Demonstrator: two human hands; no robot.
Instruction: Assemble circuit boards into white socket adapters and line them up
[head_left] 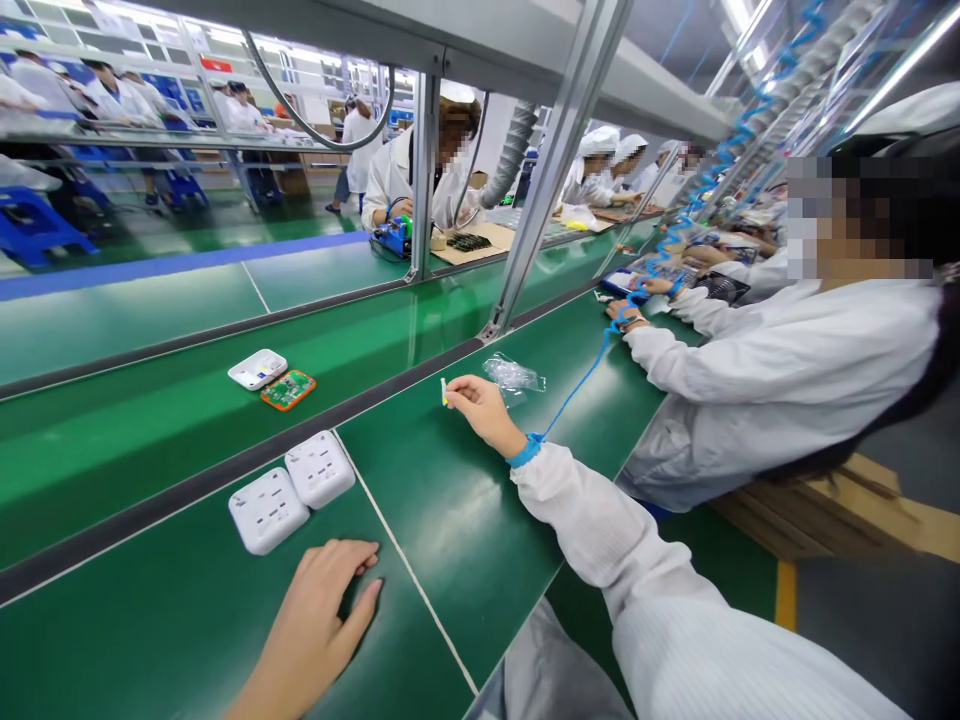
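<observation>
My right hand (484,408), with a blue strap at the wrist, pinches a small white piece (444,390) with a bit of yellow on it; its exact kind is too small to make out. Just beyond that hand lies a crumpled clear plastic bag (514,374). On the green bench, my left hand (322,610) rests with loosely curved fingers, thumb apart, and holds nothing. Two white square plastic housings with slots, one (270,510) and another (320,468), lie side by side ahead of my left hand.
On the green belt sit an open white shell (258,369) and a green circuit board in an orange frame (289,390). Metal posts (555,150) rise between the benches. A blue coiled cord (637,290) runs to my wrist. A co-worker (795,350) sits at the right.
</observation>
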